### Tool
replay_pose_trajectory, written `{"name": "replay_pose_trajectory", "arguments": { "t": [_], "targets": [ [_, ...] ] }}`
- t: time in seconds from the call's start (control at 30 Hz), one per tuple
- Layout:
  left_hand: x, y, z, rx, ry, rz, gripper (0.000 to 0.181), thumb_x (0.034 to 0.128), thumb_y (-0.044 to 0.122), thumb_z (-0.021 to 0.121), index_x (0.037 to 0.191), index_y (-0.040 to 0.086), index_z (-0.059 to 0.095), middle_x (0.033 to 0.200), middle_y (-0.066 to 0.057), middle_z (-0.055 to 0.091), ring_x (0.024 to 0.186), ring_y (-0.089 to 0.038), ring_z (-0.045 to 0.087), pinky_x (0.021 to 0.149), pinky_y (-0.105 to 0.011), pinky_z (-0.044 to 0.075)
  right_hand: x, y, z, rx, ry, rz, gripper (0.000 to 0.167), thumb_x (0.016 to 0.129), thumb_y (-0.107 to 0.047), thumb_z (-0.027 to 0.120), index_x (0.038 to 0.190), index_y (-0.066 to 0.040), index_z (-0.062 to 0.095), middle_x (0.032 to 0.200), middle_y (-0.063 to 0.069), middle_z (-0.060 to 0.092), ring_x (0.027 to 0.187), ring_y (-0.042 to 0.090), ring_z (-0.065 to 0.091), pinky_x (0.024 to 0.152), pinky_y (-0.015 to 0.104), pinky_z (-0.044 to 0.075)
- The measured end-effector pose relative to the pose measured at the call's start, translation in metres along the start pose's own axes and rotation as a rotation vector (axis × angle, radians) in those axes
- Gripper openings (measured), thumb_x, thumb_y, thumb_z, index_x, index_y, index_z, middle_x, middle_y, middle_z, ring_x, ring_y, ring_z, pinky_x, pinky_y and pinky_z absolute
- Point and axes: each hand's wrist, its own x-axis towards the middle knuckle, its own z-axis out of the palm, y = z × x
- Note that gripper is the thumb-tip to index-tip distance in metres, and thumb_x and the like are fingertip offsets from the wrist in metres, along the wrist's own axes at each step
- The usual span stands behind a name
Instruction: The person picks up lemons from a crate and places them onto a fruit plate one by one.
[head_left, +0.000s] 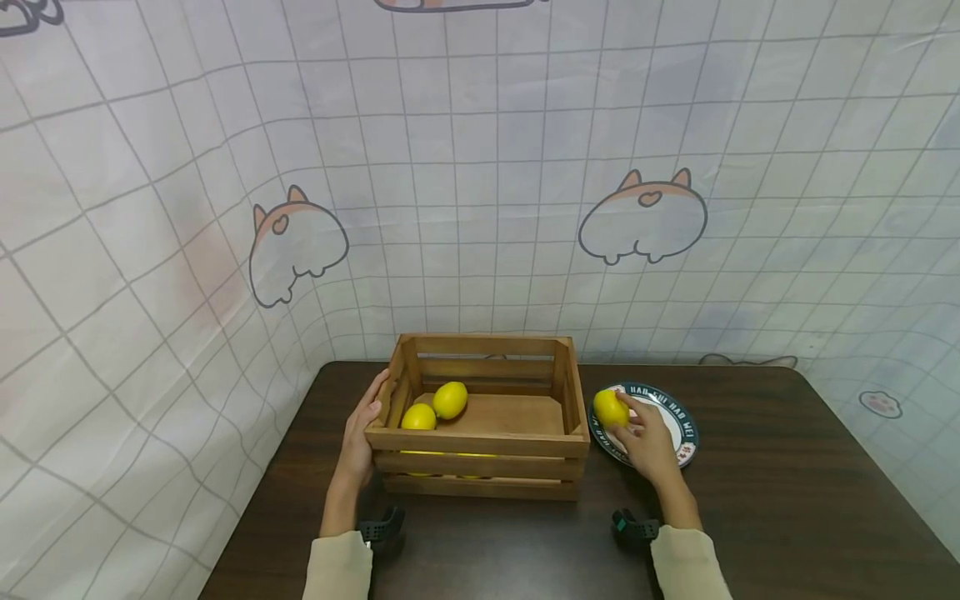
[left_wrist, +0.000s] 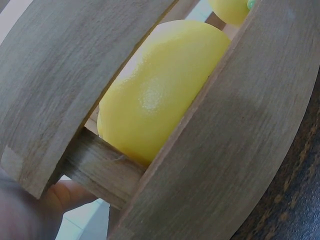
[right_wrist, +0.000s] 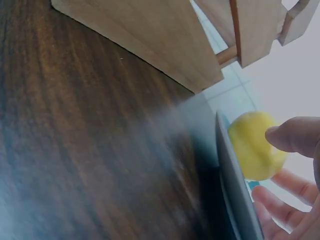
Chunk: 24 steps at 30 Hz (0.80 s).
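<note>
In the head view my left hand (head_left: 358, 437) rests against the left end of a slatted wooden crate (head_left: 480, 446), its fingers lying along the outer side. Two yellow lemons show inside: one lemon (head_left: 451, 400) farther back, another lemon (head_left: 418, 417) by the front left corner. Through the slats, the left wrist view shows a lemon (left_wrist: 162, 92) up close. To the crate's right, my right hand (head_left: 647, 440) pinches a lemon (head_left: 611, 409) between thumb and fingers at the left part of a round plate (head_left: 688, 423). The right wrist view has this lemon (right_wrist: 255, 145) at the plate's rim.
Both crate and plate stand on a dark brown wooden table (head_left: 780, 483). A grid-patterned cloth (head_left: 487, 275) with cartoon animals hangs behind and at the sides. A thin dark cord (head_left: 750, 362) lies along the table's back edge.
</note>
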Motion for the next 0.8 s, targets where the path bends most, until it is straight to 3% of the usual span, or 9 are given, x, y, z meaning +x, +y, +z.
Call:
{"name": "replay_pose_trajectory", "arguments": {
  "t": [0.4, 0.63, 0.8],
  "targets": [
    [0.000, 0.000, 0.000, -0.001, 0.001, -0.007, 0.054, 0.1068, 0.030, 0.034, 0.161, 0.026, 0.034, 0.171, 0.000, 0.023, 0.157, -0.030, 0.018, 0.122, -0.068, 0.013, -0.004, -0.016, -0.022, 0.023, 0.040, -0.016, 0.051, 0.099, -0.008, 0.061, 0.149, -0.006, 0.051, 0.146, 0.030, 0.044, 0.127, 0.050, 0.052, 0.106, 0.062, 0.046],
    [-0.001, 0.001, 0.000, -0.015, -0.002, -0.009, 0.054, 0.1072, 0.031, 0.035, 0.161, 0.026, 0.034, 0.171, -0.001, 0.024, 0.157, -0.029, 0.018, 0.123, -0.067, 0.013, -0.011, -0.041, -0.039, 0.084, 0.044, -0.044, 0.048, 0.102, -0.013, 0.061, 0.149, -0.009, 0.051, 0.144, 0.025, 0.046, 0.129, 0.047, 0.050, 0.109, 0.061, 0.043],
    [-0.001, 0.002, 0.001, -0.023, -0.013, -0.005, 0.054, 0.1075, 0.031, 0.035, 0.161, 0.026, 0.033, 0.170, -0.002, 0.024, 0.157, -0.029, 0.019, 0.123, -0.066, 0.014, -0.018, -0.065, -0.051, 0.133, 0.064, -0.123, 0.045, 0.102, -0.016, 0.062, 0.146, -0.010, 0.054, 0.141, 0.020, 0.052, 0.128, 0.041, 0.054, 0.109, 0.057, 0.045]
  ]
}}
